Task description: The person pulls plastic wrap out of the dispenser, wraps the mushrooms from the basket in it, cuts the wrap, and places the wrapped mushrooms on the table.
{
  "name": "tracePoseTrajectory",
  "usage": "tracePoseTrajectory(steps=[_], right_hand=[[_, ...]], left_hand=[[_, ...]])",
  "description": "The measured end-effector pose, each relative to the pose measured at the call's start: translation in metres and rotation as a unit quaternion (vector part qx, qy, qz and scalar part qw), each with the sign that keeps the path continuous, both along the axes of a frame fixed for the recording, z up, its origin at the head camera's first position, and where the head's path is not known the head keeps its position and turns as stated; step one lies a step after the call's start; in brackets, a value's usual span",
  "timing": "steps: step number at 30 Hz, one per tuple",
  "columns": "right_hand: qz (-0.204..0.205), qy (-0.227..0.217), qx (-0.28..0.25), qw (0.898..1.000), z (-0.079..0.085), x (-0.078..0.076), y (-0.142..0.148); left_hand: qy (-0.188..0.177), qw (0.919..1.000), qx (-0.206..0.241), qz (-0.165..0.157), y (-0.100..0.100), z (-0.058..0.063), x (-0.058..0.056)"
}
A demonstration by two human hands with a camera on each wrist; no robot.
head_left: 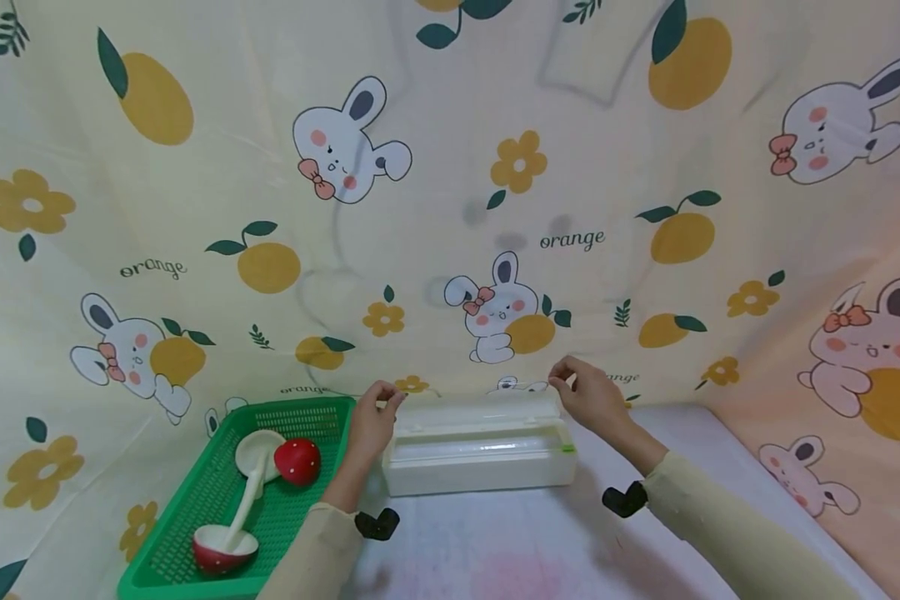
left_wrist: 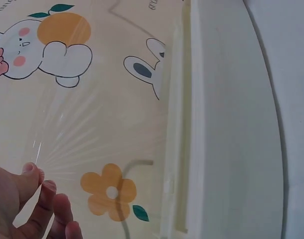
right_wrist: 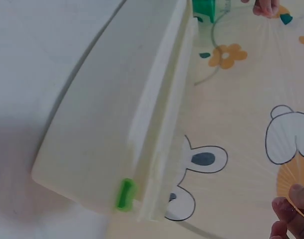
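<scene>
Clear film (left_wrist: 67, 144) stretched between our two hands, over the white box (head_left: 480, 477).

We pinch one corner with thumb and forefinger of our left hand (head_left: 375, 419) and the other corner likewise with our right hand (head_left: 588, 392), and creases fan out from the fingertips. The box lies toward the back edge of the desk (head_left: 525, 525), its long side roughly in line with that edge; inside its open top we see a roll (head_left: 472, 448), and a green clip (head_left: 567, 448) sits at its right end. On the desk's left side, just beside the box, we have a green basket (head_left: 292, 407) holding red-and-white ladles (head_left: 225, 560). Beyond the back edge, our printed cloth (head_left: 600, 167) shows rabbits, oranges and flowers.
</scene>
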State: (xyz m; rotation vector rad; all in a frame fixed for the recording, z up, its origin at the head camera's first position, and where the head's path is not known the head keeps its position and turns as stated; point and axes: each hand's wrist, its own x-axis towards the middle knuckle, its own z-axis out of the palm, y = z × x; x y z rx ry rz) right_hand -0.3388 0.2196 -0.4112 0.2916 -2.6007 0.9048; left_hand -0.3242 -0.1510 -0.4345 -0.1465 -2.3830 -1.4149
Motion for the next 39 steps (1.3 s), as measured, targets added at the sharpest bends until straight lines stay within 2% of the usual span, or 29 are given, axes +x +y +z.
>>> tracePoseTrajectory(steps=[10,15,32,39], right_hand=[[0.012,0.020,-0.009,1.000,0.012,0.001,0.003],[0.014,0.029,-0.012,0.999,0.020,0.002,0.004],[0.012,0.072,-0.015,0.997,0.046,0.000,0.004],[0.005,0.085,-0.016,0.996,0.053,0.001,0.004]], left_hand=[[0.012,0.9998,0.013,-0.008,0.001,0.014,0.002],[0.006,0.9998,0.019,-0.006,0.002,0.022,0.001],[0.027,0.9993,0.024,-0.002,0.003,0.053,0.000],[0.028,0.9990,0.033,-0.005,0.005,0.063,0.004]])
